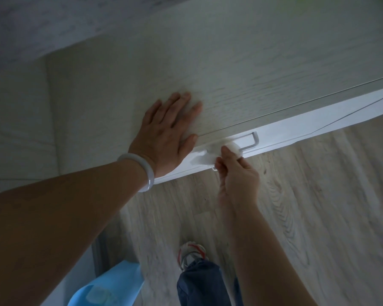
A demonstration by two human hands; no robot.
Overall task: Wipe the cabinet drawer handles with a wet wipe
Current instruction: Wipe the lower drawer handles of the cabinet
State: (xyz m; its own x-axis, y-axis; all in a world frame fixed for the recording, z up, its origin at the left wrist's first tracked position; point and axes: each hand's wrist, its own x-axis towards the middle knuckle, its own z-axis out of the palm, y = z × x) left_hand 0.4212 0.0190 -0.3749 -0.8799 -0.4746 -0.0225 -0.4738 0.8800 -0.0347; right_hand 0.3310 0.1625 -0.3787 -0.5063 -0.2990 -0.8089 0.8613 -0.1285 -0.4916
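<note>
I look down over a pale wood cabinet top (219, 69) onto its white drawer front (296, 131). A silver bar handle (251, 142) runs along that front. My right hand (237, 173) pinches a white wet wipe (210, 154) that is wrapped over the left and middle part of the handle. The handle's right end and its bend stay uncovered. My left hand (164, 133), with a pale bangle on the wrist, lies flat on the cabinet top, fingers straight, thumb at the front edge just left of the wipe.
Light wood-grain floor (307, 206) lies below the drawer. My foot in a white and red shoe (191, 252) and a denim trouser leg stand in front of the cabinet. A blue plastic object (113, 286) sits at the bottom left. A pale surface (18, 129) adjoins the cabinet's left side.
</note>
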